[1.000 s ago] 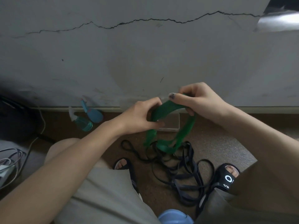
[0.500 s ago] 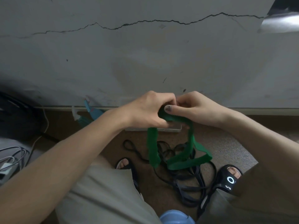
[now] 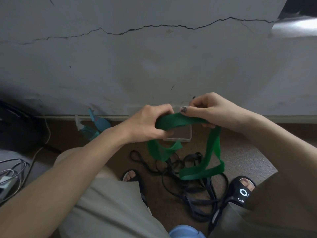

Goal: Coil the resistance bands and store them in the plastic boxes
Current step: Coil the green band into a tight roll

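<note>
Brown floor and a cracked grey wall are all around. Left hand (image 3: 151,124) curls its fingers (image 3: 167,133) round one end of the green band (image 3: 178,121). Right hand (image 3: 211,110) pinches the other end. The flat piece runs side to side between them, and the rest hangs down in loops below each hand. A clear plastic box (image 3: 181,134) sits just behind, on the floor. Dark bands (image 3: 193,188) lie tangled between the feet.

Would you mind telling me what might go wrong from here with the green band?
The green band hangs in loose loops from the left hand and right hand; a loop may slip from either grip. Its lowest loop dangles just above the dark bands on the floor and could snag them.
</note>
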Demonstrator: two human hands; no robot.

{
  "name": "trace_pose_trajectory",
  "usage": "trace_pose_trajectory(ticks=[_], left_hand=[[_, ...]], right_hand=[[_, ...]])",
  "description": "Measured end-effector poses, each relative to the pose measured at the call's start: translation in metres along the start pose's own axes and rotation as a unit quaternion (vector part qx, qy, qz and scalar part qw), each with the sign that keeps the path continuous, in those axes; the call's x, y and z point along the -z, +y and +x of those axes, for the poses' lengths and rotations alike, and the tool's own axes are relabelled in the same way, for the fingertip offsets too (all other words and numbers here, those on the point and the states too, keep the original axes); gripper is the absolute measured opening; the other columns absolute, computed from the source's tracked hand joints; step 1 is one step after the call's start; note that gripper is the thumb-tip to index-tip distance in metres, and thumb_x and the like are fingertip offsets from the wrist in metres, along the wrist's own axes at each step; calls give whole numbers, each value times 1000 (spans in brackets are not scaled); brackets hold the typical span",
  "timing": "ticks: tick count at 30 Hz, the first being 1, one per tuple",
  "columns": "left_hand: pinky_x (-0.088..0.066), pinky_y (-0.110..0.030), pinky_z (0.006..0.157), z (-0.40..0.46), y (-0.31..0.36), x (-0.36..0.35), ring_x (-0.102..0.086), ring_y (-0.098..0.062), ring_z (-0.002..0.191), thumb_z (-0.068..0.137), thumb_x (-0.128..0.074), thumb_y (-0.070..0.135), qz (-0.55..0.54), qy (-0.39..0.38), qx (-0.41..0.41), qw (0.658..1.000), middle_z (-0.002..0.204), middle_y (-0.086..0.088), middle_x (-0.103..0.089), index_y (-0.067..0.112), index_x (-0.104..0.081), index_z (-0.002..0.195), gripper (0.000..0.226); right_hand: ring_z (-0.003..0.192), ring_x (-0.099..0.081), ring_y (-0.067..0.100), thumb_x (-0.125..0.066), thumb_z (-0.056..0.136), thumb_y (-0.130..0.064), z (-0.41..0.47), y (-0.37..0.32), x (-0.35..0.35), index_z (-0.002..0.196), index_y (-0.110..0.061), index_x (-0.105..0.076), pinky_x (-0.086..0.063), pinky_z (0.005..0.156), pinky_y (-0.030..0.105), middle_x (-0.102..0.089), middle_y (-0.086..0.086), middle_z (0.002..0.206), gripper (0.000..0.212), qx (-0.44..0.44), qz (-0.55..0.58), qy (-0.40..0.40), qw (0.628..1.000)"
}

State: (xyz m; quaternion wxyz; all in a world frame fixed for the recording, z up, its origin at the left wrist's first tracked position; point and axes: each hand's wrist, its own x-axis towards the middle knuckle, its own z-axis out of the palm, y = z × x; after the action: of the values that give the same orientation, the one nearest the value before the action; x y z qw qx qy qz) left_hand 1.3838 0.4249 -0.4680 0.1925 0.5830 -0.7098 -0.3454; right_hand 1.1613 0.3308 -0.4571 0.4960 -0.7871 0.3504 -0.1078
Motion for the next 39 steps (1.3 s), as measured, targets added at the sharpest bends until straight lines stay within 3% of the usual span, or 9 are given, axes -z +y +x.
trace_pose_trajectory(ticks=[3,8,14,19,23,27,33,36,39], left_hand=[[-58,-32,74,-1,0,10,-71,-13,86,86,-79,13,-19,-8,7,1000,97,4,-73,22,-64,114,33],[-54,-47,78,-4,-14,2,-67,-17,85,82,-81,24,50,-44,15,998,92,5,-70,27,-65,107,30],[-55,-44,80,-7,-14,10,-69,-15,88,88,-79,34,12,-10,7,1000,94,6,-72,23,-68,109,26],[-54,-35,73,-4,-1,12,-67,-10,83,88,-80,34,31,-29,-17,999,91,10,-70,26,-67,107,25],[-51,-28,68,6,11,5,-65,-7,81,84,-81,40,63,-17,-42,997,89,11,-68,26,-64,105,30],[-51,-28,64,10,0,-6,-65,-8,79,82,-83,36,72,-16,-20,997,90,8,-66,27,-53,105,39],[-42,-35,62,9,-27,-11,-58,-12,70,86,-78,29,103,-42,13,994,78,4,-60,29,-52,90,26],[-43,-30,64,5,-37,-11,-62,-2,76,90,-76,35,103,-66,55,991,82,12,-66,31,-58,93,18],[-42,-30,64,6,-39,-8,-62,-8,73,89,-77,42,81,-57,69,993,81,9,-65,30,-59,90,21]], right_hand=[[46,-51,19,-59,99,-52,1,3,7,69,-12,-66,-39,48,21,-59,12,55,50,0,-24,-20,1000],[44,-44,17,-62,100,-44,1,3,3,68,-9,-61,-35,46,23,-50,1,49,48,13,6,-11,1000],[49,-49,22,-59,101,-50,5,7,9,67,-17,-66,-40,52,25,-56,4,53,48,-10,-21,-27,999],[67,-64,22,-52,97,-67,5,6,-2,89,-20,-72,-50,67,36,-70,7,78,52,12,-18,-51,998],[61,-50,11,-61,91,-65,7,6,-33,85,-12,-69,-38,59,38,-58,12,67,54,57,-55,-15,997],[45,-41,9,-67,96,-47,10,6,-24,70,-12,-66,-31,48,28,-48,-6,49,44,25,-59,19,998],[43,-42,13,-65,98,-44,8,7,-6,79,-1,-68,-33,44,22,-46,-3,47,47,7,21,64,998],[38,-39,10,-65,100,-38,5,4,5,78,-3,-69,-33,41,18,-42,-4,43,42,-11,102,71,992],[42,-43,16,-64,99,-44,2,5,16,72,-8,-68,-40,50,25,-48,0,45,45,-15,56,55,997]])
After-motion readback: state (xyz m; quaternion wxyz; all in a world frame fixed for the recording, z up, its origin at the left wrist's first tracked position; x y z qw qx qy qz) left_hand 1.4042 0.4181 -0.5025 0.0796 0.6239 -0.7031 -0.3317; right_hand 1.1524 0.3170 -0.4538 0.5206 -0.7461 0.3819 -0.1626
